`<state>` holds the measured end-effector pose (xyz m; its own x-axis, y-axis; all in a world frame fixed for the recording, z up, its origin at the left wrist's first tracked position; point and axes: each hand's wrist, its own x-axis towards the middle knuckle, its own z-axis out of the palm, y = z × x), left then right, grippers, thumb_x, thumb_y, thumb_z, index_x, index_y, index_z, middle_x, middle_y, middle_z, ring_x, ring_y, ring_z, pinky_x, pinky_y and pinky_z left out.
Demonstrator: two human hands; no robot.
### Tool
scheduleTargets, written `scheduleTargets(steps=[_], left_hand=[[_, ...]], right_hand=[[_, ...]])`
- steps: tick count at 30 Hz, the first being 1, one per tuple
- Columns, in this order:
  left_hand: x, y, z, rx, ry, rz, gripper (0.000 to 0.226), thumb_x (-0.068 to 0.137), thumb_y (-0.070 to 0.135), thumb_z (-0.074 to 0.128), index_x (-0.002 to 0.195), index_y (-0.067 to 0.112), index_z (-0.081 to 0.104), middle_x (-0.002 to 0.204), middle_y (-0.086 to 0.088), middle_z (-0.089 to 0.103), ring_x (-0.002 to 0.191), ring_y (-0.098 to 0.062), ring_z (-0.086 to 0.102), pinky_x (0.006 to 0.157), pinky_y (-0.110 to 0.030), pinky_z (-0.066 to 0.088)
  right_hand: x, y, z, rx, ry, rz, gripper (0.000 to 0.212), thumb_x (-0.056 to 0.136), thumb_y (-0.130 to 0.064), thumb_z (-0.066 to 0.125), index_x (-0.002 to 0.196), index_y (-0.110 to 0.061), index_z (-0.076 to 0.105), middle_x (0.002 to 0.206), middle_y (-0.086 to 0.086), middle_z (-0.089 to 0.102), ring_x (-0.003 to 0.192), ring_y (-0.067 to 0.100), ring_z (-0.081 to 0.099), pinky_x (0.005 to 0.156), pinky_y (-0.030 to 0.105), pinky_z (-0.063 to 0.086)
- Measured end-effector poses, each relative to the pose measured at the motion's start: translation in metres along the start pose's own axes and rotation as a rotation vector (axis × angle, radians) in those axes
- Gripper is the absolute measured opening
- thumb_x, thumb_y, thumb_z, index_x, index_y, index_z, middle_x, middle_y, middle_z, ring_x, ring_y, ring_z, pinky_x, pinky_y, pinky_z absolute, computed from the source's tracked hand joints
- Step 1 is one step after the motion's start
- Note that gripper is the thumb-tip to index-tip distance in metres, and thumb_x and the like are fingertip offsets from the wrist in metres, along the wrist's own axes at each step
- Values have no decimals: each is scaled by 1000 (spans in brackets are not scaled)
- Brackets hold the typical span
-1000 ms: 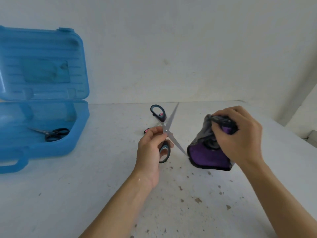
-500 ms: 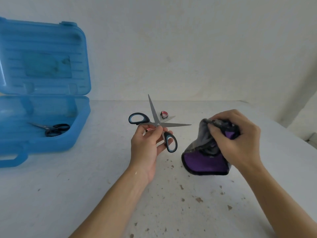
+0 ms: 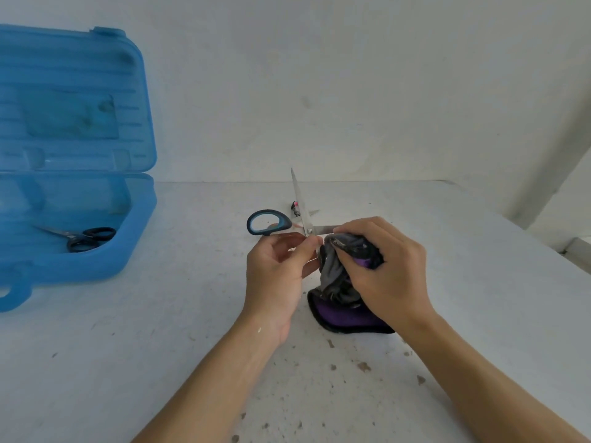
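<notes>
- Your left hand (image 3: 278, 270) pinches the scissors (image 3: 307, 231) at the pivot. Thumb and fingers are closed on the metal, not through the loops, so this looks like a carrying hold rather than a cutting one.
- The scissors are splayed open. One blade stands up beyond your left fingers; the other lies level and reaches to your right fingers.
- Your right hand (image 3: 387, 270) grips the pouch (image 3: 345, 318) at its mouth. The fingers are curled over the grey lining, probably to keep it open and upright on the worktop (image 3: 160, 362).
- The level blade's tip is hidden behind your right fingers, so you cannot tell whether it is inside the pouch.
- Judgement: splayed blades will likely snag at the mouth, so close them before feeding them in.
- Well left of your left fingers, an open blue case (image 3: 80, 260) holds small scissors (image 3: 86, 238).
</notes>
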<state>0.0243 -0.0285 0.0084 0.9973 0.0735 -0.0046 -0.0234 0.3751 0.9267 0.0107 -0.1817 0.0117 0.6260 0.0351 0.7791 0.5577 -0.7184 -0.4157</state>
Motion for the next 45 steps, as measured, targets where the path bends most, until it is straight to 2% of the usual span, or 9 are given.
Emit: scheduleTargets(steps=[5,12,16,21,26,30,33,40,45], left_hand=[[-1,4,-1,39,-43,10,6,88,7,77,93,5,74,94,-9,80,92,-21,77,81,-29,63],[0,9,-3,30,-69,24,12,86,3,77,83,14,74,91,-12,78,87,-20,77,80,-33,63],[2,6,-5,80,-73,56,3,85,1,78,86,0,75,86,-13,79,83,-23,78,78,-31,62],[2,4,-8,157,-28,133,8,84,3,81,81,8,75,80,-9,79,79,-24,78,73,-29,63],[8,13,-7,-33,32,94,7,86,0,77,90,5,75,80,-2,78,79,-15,76,71,-24,61],[14,15,-15,-61,61,83,8,87,-1,76,91,7,74,82,-3,78,79,-13,76,69,-23,60],[16,8,-17,-30,98,42,8,87,0,76,92,5,75,84,-4,78,79,-12,75,69,-23,61],[17,3,-16,-10,116,16,8,87,1,77,90,8,75,83,-2,78,78,-12,76,70,-25,61],[16,3,-15,-14,108,9,9,87,1,77,94,6,75,86,-3,77,79,-11,75,72,-26,62]], right_hand=[[-2,-5,1,82,46,115,36,79,3,83,104,-18,68,97,-7,72,91,7,70,74,24,59],[1,-11,1,268,118,292,18,85,-11,82,95,-18,70,90,-12,73,90,9,71,75,12,53],[3,-7,2,289,14,345,13,85,-16,83,96,-17,75,90,-11,75,89,8,72,76,12,52],[8,-4,-1,431,-128,454,9,86,-13,81,94,-18,81,87,-9,78,86,6,74,77,17,55],[7,16,-3,82,-290,387,14,80,-16,84,83,-28,78,79,-16,75,79,0,70,71,11,50],[9,19,-5,80,-285,497,8,86,-37,79,83,-32,73,80,-15,73,80,0,67,68,11,49],[15,18,-12,2,-453,498,8,87,-34,73,94,-35,68,90,-15,71,88,2,65,77,22,52],[14,25,-28,-40,-746,356,67,76,-31,80,131,-50,47,137,-13,48,122,9,52,102,31,47],[8,32,-16,-49,-691,198,24,82,-35,83,103,-33,73,140,-16,52,117,6,57,104,31,49]])
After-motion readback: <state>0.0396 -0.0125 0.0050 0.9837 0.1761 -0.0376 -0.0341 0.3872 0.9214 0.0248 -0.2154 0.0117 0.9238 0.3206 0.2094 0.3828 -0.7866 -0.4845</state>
